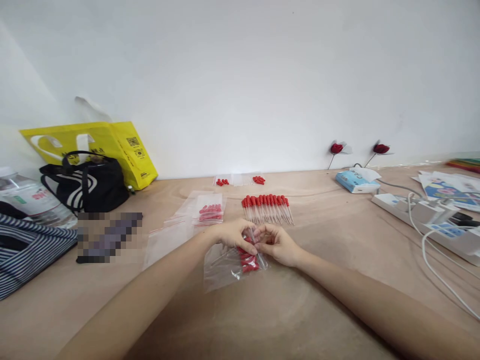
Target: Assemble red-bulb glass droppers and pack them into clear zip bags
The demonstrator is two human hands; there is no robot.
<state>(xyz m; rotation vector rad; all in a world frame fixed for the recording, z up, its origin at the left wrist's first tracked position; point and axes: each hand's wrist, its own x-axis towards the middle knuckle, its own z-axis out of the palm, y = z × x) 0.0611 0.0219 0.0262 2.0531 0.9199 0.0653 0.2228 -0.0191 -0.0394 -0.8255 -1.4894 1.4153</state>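
Observation:
My left hand (238, 236) pinches the upper edge of a clear plastic bag (221, 267) with red pieces (248, 262) inside. The fingers of my right hand (275, 243) are closed on the same bag's right edge, close to my left fingertips. Behind my hands lies a row of thin clear sticks or tubes with red caps (266, 201), side by side. To the left, another clear bag holding red pieces (211, 212) rests on more flat clear bags (165, 245).
Small red pieces (222, 182) lie on clear plastic near the wall. At the left are a yellow bag (138, 155), a black bag (103, 182) and a large bottle (30, 195). A tissue pack (356, 181), power strip (453, 242) and white cables stand right.

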